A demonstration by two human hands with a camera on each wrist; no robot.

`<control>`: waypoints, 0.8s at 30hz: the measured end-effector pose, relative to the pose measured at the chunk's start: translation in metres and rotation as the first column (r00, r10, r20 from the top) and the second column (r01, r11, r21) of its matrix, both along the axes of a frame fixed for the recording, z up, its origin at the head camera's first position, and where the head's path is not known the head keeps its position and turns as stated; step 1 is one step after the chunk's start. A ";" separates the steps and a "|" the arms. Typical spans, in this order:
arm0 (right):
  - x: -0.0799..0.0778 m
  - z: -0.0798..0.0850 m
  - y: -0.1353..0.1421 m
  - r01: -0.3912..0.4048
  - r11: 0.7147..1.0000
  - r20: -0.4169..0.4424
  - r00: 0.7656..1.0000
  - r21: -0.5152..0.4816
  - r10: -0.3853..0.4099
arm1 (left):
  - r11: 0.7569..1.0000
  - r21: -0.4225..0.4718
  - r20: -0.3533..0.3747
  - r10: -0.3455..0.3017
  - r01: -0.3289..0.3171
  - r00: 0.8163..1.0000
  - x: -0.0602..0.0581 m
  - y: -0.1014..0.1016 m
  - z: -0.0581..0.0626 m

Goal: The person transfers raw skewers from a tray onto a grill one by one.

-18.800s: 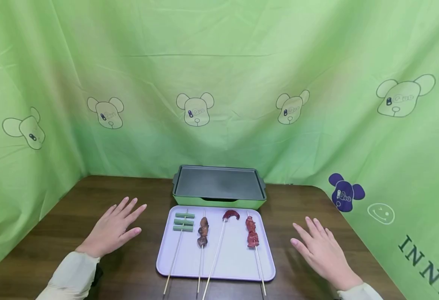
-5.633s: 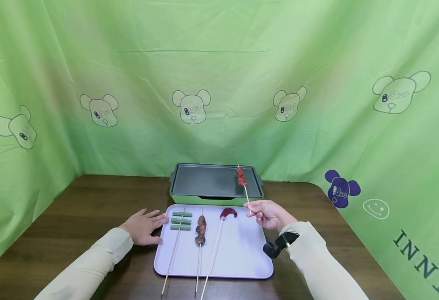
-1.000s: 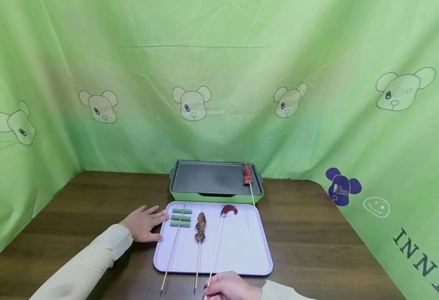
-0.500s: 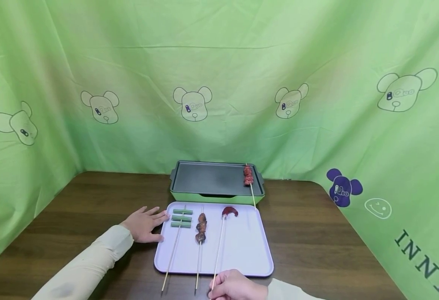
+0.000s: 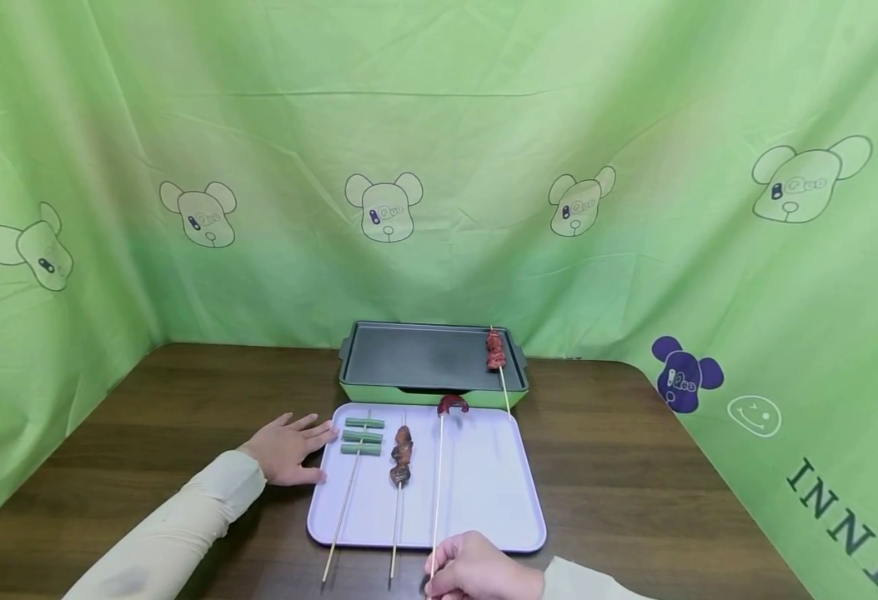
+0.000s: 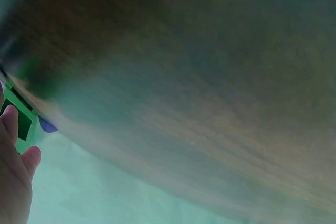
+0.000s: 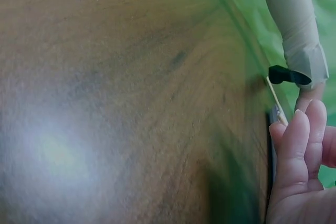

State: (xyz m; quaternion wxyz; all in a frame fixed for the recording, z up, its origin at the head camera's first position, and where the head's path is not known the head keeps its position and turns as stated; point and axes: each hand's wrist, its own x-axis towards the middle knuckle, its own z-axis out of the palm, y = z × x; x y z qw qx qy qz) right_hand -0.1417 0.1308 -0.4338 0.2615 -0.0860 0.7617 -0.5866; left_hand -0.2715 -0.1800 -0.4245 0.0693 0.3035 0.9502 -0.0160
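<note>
My right hand (image 5: 479,571) pinches the lower end of a skewer (image 5: 451,405) with one curved, dark red piece at its tip. That tip overlaps the far rim of the lilac tray (image 5: 487,508), close to the front of the green tabletop grill (image 5: 423,354). With fingers spread, my left hand (image 5: 284,450) rests on the table, fingertips at the tray's left rim. On the tray lie a skewer of green bean-like pieces (image 5: 362,437) and a brown meat skewer (image 5: 401,454). In the right wrist view, the right hand's fingers (image 7: 294,153) are bent.
A red meat skewer (image 5: 495,350) lies at the right end of the dark grill plate, its stick reaching over the front edge to the tray. The brown wooden table (image 5: 634,467) surrounds the tray. A green printed curtain (image 5: 439,125) hangs behind and at both sides.
Since a second ago, the curved red skewer has moved forward toward the grill with my right hand. Earlier, my right hand carried the red meat skewer, which now lies on the grill.
</note>
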 end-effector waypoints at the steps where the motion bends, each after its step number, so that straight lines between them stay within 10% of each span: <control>1: 0.000 0.001 0.000 0.006 1.000 0.004 1.000 -0.002 -0.006 | 1.000 0.000 -0.003 0.001 -0.001 1.000 0.000 0.000 0.000; 24: 0.006 0.012 0.005 -0.042 0.999 -0.054 0.998 0.024 0.043 | 1.000 -0.002 0.000 0.006 -0.006 1.000 0.000 0.000 -0.002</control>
